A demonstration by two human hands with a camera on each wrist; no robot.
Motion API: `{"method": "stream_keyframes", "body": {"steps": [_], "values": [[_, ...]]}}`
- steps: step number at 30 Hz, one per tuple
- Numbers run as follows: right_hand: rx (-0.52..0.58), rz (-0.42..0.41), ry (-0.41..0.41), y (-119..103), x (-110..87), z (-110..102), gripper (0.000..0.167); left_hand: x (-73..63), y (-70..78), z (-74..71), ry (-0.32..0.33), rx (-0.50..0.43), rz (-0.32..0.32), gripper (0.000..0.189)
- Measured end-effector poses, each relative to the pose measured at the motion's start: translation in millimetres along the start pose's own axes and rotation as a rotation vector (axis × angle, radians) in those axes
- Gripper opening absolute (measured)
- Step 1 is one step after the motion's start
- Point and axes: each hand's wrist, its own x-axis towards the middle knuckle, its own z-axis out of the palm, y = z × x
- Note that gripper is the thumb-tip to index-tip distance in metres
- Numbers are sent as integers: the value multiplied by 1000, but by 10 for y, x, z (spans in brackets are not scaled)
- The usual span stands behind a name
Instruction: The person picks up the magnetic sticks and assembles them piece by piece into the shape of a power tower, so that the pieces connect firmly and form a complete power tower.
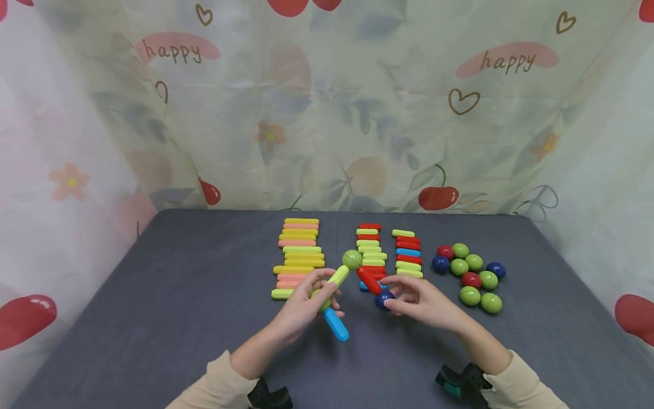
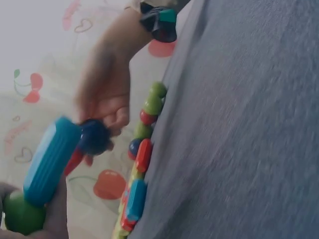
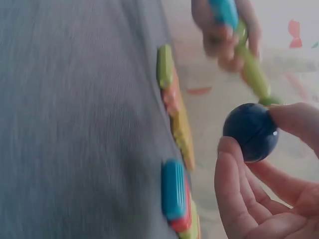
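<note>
Bright, soft, fairly even light fills the head view, whitest on the pale right-hand curtain (image 1: 598, 187), which nearly washes out. Faint, soft-edged shadows lie on the dark-grey cloth-covered table (image 1: 204, 341), so the light seems to come from above. Small highlights dot the shiny green plastic balls (image 1: 492, 303). Both wrist views are dimmer and hazy. In the left one, the sky-blue ribbed plastic stick (image 2: 52, 162) and right hand (image 2: 107, 94) look soft; in the right one, the glossy dark-blue ball (image 3: 251, 132) is crisper, the left hand (image 3: 219, 47) smeared.
</note>
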Motion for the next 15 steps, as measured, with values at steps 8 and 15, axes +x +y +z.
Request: {"method": "stream_keyframes", "body": {"steps": [8,15], "values": [[173,76,-61,-136,73,223,43,36,-37,166,168,-43,39,41],[416,170,-181,-169,85,334,48,17,-26,206,201,-64,11,44]]}}
